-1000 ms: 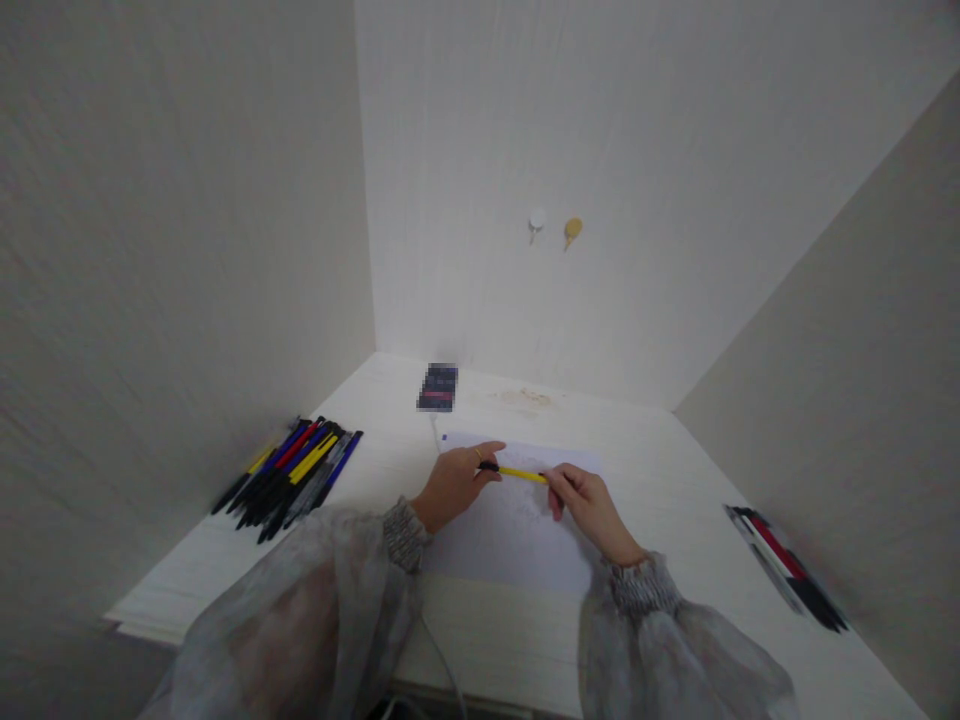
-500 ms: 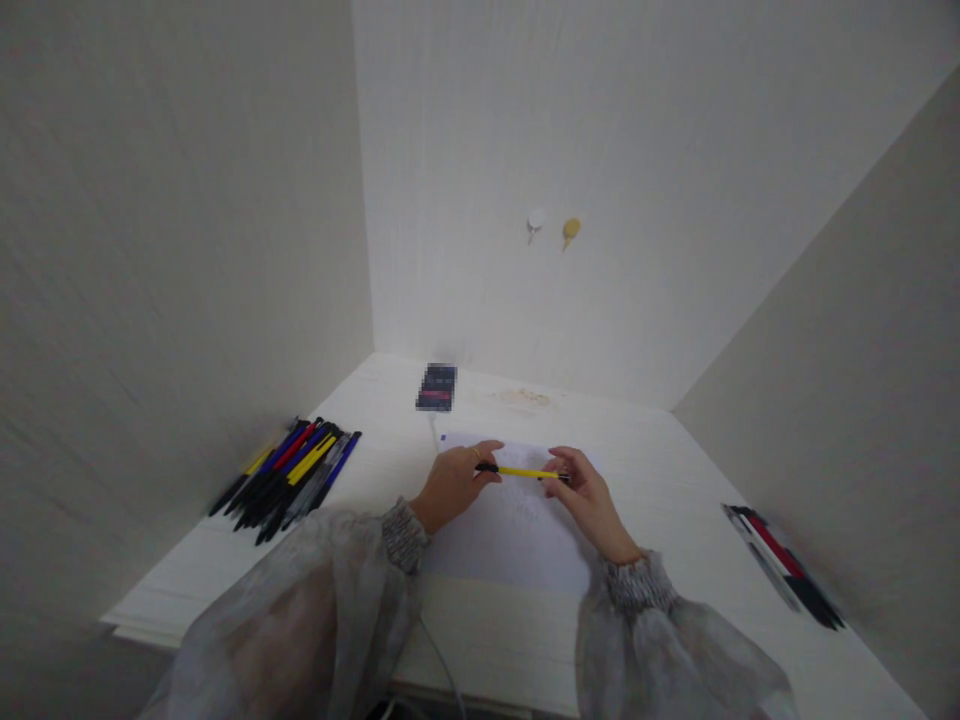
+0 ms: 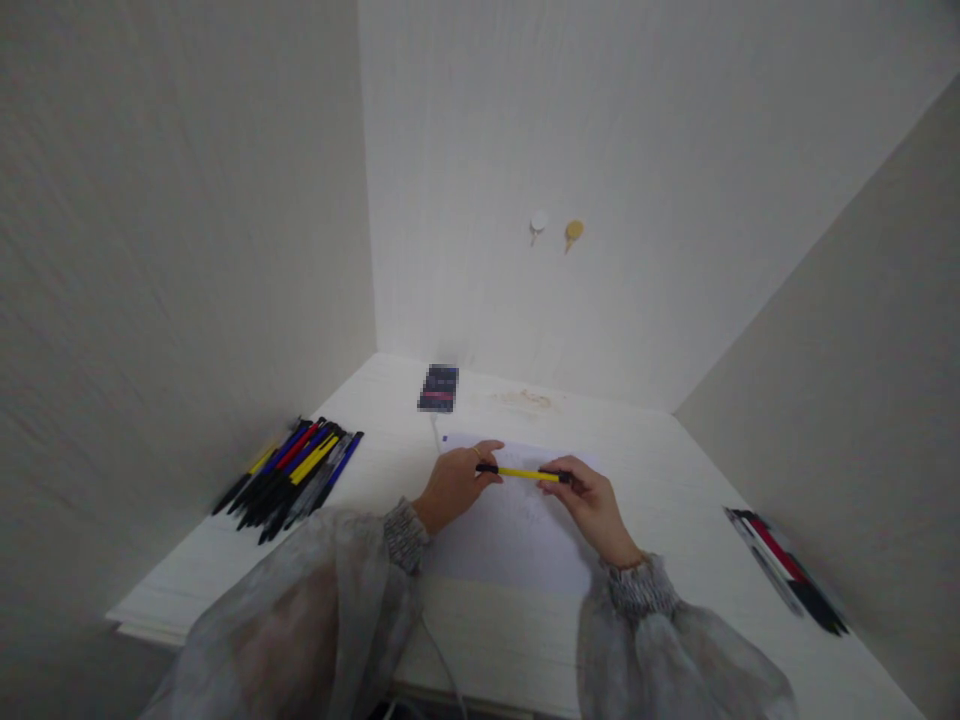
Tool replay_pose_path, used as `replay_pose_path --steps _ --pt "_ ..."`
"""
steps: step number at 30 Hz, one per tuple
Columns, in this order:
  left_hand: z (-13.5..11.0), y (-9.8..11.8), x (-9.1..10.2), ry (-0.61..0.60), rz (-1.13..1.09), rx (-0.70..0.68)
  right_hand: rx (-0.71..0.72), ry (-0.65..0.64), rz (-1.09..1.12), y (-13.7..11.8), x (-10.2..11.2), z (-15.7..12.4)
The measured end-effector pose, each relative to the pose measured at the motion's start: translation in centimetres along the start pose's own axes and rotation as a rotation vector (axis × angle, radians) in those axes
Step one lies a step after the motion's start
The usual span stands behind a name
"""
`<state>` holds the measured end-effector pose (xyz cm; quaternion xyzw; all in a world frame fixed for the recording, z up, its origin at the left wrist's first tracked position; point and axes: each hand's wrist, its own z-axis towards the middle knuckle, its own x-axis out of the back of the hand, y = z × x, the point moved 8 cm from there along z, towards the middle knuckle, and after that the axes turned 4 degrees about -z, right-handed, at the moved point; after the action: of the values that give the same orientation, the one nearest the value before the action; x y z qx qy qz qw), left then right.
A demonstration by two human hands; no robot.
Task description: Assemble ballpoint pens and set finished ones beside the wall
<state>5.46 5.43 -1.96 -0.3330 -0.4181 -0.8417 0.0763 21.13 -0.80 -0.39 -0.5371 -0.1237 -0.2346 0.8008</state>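
A yellow pen (image 3: 521, 473) with black ends is held level between my two hands, above a white sheet of paper (image 3: 502, 555). My left hand (image 3: 454, 485) pinches its black left end between thumb and fingers. At the other end, my right hand (image 3: 589, 497) has its thumb and fingers closed on the pen near the black tip. Faint marks show on the paper, too small to read. The paper lies flat on the white table.
Many pens lie in a pile (image 3: 296, 475) at the left wall. A smaller row of pens (image 3: 787, 570) lies by the right wall. A phone (image 3: 439, 388) with a cable rests at the back. Two hooks, one white (image 3: 538, 222) and one yellow (image 3: 574, 230), are on the back wall.
The fingers of my right hand, more spread before, have closed on the pen's right end. My left hand keeps its pinch in nearly the same place.
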Motion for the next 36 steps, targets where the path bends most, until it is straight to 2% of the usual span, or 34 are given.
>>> replay_pose_path --steps 4,8,10,15,17,21,27,32,36 --pt "0.0 0.1 0.0 0.006 0.005 -0.013 -0.124 -0.027 -0.004 1.5 -0.3 -0.1" --pt "0.0 0.1 0.0 0.011 0.004 -0.022 -0.003 0.004 -0.023 0.5 0.2 0.1" --pt "0.0 0.2 -0.1 0.005 0.009 -0.027 0.003 0.003 -0.028 0.4 0.2 0.1" --pt "-0.1 0.4 -0.3 -0.01 0.03 -0.042 -0.153 0.018 0.009 1.6 0.1 -0.2" --pt "-0.1 0.4 -0.3 -0.009 0.024 -0.034 -0.128 0.018 0.029 1.2 0.1 -0.2" --pt "0.0 0.2 -0.1 -0.001 0.005 -0.007 0.019 -0.007 0.012 -0.5 -0.1 0.0" --pt "-0.1 0.4 -0.3 -0.013 0.031 -0.019 -0.185 0.043 0.103 1.3 -0.1 -0.3" --pt "-0.1 0.0 -0.3 -0.016 -0.005 0.018 -0.201 0.019 0.255 1.2 -0.4 -0.2" --pt "-0.2 0.2 -0.3 -0.009 0.045 0.008 -0.287 0.04 0.346 1.8 -0.8 -0.2"
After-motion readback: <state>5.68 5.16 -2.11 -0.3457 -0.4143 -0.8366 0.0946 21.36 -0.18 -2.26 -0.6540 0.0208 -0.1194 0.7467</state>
